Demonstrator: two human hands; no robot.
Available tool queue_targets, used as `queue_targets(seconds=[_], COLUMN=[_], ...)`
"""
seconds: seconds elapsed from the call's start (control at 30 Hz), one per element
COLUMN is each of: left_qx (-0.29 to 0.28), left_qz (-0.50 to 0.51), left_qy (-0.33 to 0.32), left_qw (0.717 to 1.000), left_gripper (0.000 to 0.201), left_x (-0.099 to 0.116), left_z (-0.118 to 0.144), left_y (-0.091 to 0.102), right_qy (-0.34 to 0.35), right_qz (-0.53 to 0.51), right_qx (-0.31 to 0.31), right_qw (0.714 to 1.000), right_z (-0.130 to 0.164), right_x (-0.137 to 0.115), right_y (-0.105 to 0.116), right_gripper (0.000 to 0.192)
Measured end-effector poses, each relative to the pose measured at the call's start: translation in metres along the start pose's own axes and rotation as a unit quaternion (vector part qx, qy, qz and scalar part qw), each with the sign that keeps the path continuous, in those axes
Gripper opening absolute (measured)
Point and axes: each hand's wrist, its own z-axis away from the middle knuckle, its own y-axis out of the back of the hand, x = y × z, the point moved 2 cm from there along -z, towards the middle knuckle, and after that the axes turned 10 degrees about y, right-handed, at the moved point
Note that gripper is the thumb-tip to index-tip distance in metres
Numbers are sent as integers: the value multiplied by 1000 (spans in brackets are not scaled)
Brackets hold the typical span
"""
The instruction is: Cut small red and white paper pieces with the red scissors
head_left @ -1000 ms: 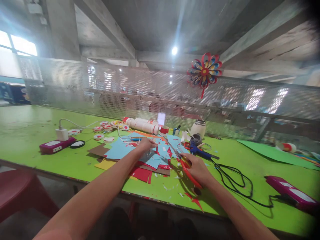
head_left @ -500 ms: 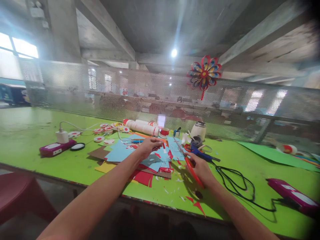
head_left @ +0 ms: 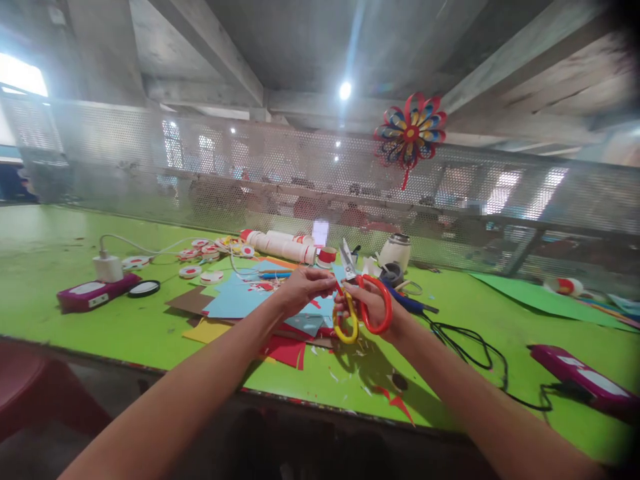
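Right hand (head_left: 373, 308) closed through the red and yellow loops of the scissors (head_left: 361, 300), blades up and apart, left hand (head_left: 300, 290) pinching a small red scrap (head_left: 339, 288) right at them above the surface (head_left: 75, 240): fingertip nick risk, or the scrap drops into the paper pile (head_left: 260, 307) beyond.

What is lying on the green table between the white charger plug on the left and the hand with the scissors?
In the head view, between the charger plug and the right hand holding the scissors lie round red-and-white discs, coloured paper sheets, and the left hand.
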Motion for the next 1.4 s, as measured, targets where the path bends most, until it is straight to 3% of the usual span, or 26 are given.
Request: queue_targets(seconds=[0.33, 0.63, 0.77, 0.9, 1.07, 1.4], left_qx=[-44, -41, -36, -25, -26, 27], left_qz=[-77, -53, -46, 26, 45, 40], left_qy=[-35, -69, -52, 1, 55, 41], left_qw=[995, 995, 997, 999, 997, 998], left_gripper=[18, 17, 17, 24, 19, 18], left_x=[1, 3, 3, -3, -11, -16], left_z=[5, 8, 7, 3, 2, 1], left_y=[-10, -17, -16, -15, -19, -23], right_qy=[-34, -10, 9, 70, 166, 221], right_qz=[-144, -184, -148, -72, 74, 195], right_qx=[-27, -10, 13, 75, 151, 153], right_qw=[989, 983, 989, 992, 972, 943], right_z=[14, 18, 19, 18, 16, 16], right_x=[4, -3, -5, -2, 0, 7], right_y=[-4, -6, -6, -1, 8, 0], right_gripper=[16, 18, 24, 28, 39, 39])
